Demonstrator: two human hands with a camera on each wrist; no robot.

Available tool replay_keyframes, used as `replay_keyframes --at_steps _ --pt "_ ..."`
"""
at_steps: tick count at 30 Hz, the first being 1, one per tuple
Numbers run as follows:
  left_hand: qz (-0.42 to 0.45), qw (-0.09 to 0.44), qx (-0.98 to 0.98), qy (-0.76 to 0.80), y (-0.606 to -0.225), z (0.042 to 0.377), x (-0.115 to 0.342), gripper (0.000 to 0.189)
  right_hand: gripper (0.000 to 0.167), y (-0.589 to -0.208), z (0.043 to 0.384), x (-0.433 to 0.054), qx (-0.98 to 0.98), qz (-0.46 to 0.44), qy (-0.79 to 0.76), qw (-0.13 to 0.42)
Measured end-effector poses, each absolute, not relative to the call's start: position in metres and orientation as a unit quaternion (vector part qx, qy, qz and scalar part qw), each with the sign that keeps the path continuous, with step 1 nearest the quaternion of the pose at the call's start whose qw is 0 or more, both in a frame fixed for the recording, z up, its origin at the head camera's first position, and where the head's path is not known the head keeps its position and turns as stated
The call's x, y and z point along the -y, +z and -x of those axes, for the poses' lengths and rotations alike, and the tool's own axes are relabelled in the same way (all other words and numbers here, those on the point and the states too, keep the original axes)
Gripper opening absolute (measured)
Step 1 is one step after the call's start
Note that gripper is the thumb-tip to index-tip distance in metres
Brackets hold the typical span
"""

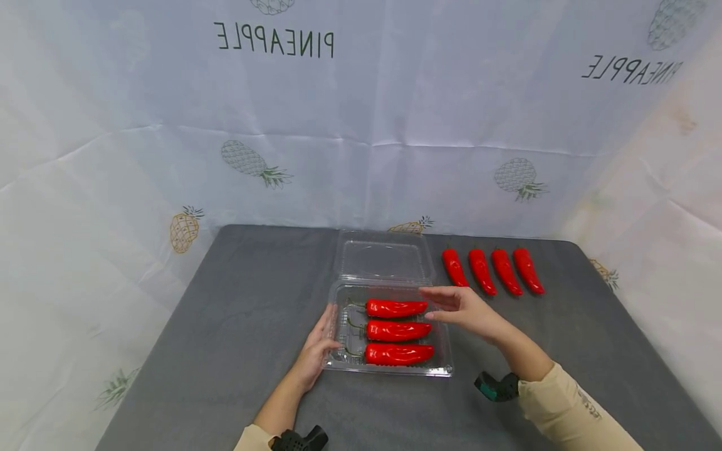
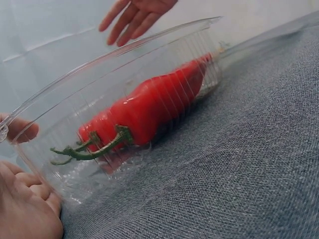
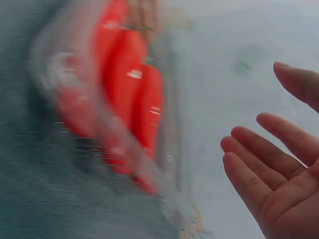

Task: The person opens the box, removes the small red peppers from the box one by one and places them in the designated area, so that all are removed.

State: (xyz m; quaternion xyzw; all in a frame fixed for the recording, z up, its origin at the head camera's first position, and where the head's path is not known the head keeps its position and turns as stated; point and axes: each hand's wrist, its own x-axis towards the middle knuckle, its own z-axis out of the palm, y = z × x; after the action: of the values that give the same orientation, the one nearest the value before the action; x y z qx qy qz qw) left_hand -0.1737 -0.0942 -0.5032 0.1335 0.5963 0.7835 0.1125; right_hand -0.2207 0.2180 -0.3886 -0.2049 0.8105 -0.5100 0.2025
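From where I'm standing, the left side of the grey table (image 1: pixel 242 282) is coming first, and then the person's left hand (image 1: pixel 311 358). It is grasping the left wall of a clear container (image 1: pixel 389 371), the thumb hooking over the rim and the fingers lying along the outside, so the box is being steadied on the table.

The clear lid (image 1: pixel 386 258) is lying folded back behind the container, so closing is a step not yet done. Inside, three red peppers (image 1: pixel 399 331) are resting one behind another, their green stems pointing left and their tips pointing right. That part is looking tidy and finished to me; none of the three is leaning out over the rim.

Just to the right, the right hand (image 1: pixel 464 311) is hovering over the container's right side, the fingers loosely extended and holding nothing. The left wrist view is showing it above the rim, apart from the peppers.

Farther right, four more red peppers (image 1: pixel 504 269) are lying side by side near the table's far edge, outside the container, and no hand is gripping them. Going by count, I'm judging the filling to be a little under half along.
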Motion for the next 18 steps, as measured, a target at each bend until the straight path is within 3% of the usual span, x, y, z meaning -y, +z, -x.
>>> replay_keyframes --at_steps 9,18 --pt "-0.147 0.110 -0.586 0.789 -0.503 0.175 0.093 0.083 0.053 -0.397 0.217 -0.193 -0.808 0.273 -0.431 0.295" --pt "-0.145 0.114 -0.590 0.786 -0.502 0.175 0.093 0.082 0.045 -0.397 0.213 -0.174 -0.833 0.303 -0.309 0.345"
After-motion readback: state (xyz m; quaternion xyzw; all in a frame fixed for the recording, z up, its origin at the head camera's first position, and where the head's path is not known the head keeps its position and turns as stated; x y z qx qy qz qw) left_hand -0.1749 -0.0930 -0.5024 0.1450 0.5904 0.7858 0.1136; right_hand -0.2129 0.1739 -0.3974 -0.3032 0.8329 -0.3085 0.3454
